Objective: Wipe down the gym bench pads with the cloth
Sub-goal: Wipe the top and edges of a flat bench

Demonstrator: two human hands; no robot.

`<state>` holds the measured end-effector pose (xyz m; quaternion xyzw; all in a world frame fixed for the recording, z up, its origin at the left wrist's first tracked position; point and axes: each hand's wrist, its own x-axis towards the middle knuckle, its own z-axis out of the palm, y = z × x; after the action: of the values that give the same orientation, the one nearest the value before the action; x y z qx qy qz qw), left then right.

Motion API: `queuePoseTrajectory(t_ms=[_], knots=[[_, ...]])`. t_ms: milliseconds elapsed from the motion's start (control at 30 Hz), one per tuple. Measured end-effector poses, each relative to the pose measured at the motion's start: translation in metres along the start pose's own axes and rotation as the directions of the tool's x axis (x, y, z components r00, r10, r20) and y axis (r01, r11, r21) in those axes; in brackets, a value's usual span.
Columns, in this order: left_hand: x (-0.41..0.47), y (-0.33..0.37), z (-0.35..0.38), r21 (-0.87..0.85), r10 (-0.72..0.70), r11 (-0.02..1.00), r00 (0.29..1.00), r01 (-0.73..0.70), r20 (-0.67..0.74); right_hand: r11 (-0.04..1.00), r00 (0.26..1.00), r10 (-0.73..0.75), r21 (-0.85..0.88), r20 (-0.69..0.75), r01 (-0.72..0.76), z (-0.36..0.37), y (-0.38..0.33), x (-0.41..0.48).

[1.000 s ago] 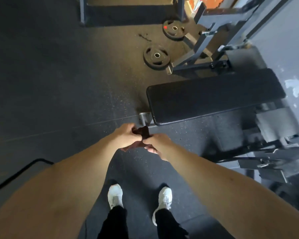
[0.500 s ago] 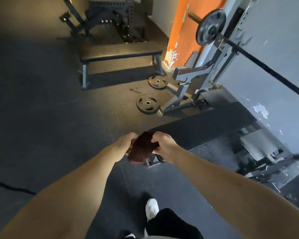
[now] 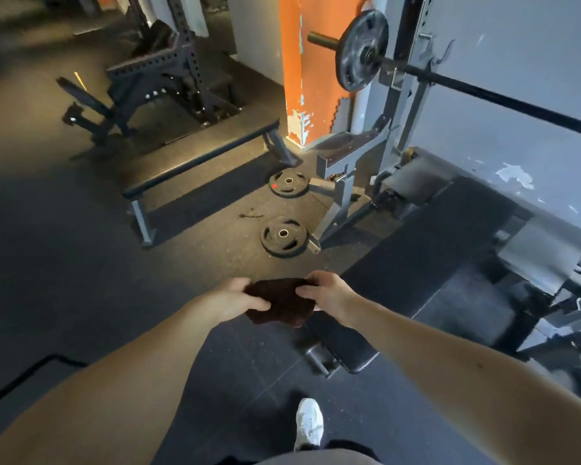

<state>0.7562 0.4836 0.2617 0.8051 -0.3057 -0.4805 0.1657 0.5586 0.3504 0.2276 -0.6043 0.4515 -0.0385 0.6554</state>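
Note:
A dark brown cloth (image 3: 280, 302) is stretched between both my hands, held in the air over the near end of the black bench pad (image 3: 426, 260). My left hand (image 3: 233, 298) grips its left edge with the thumb on top. Its right edge is gripped by my right hand (image 3: 327, 293). The pad runs from the lower middle up to the right, under the racked barbell (image 3: 503, 97). A second flat bench (image 3: 195, 156) stands further back on the left.
Two weight plates (image 3: 284, 236) lie on the rubber floor left of the grey bench frame (image 3: 346, 182). A dark rack (image 3: 168, 68) stands at the back. A black cable (image 3: 31, 374) crosses the floor at lower left. My white shoe (image 3: 309, 424) is below.
The view has tilted up from the floor towards the rack. The cloth, bunched between my hands before, is now spread wider and held over the pad's near end.

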Motion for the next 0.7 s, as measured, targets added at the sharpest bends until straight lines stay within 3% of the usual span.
queuePoseTrajectory(t_ms=[167,233,300,433,567,700], knots=[[0.063,0.04,-0.047,0.148,0.048,0.988,0.999,-0.044,-0.019,0.997,0.997,-0.023,0.066,-0.077,0.029,-0.003,-0.031,0.047],[0.086,0.051,-0.055,0.164,0.094,0.982,0.995,-0.095,0.014,0.999,0.996,-0.034,-0.02,-0.088,0.032,-0.004,-0.04,0.058],[0.115,0.061,-0.063,0.161,0.145,0.975,0.988,-0.151,0.05,0.993,0.99,-0.021,-0.114,-0.136,0.005,-0.004,-0.045,0.073],[0.172,0.073,-0.08,0.244,0.23,0.928,0.949,-0.28,0.214,0.992,0.937,0.09,-0.05,-0.336,-0.114,0.004,-0.047,0.102],[0.221,0.081,-0.098,0.326,0.296,0.832,0.856,-0.449,0.423,0.967,0.772,0.249,0.101,-0.585,-0.235,0.029,-0.045,0.127],[0.254,0.083,-0.103,0.37,0.298,0.698,0.719,-0.613,0.628,0.89,0.476,0.454,0.358,-0.753,-0.282,0.077,-0.044,0.129]])
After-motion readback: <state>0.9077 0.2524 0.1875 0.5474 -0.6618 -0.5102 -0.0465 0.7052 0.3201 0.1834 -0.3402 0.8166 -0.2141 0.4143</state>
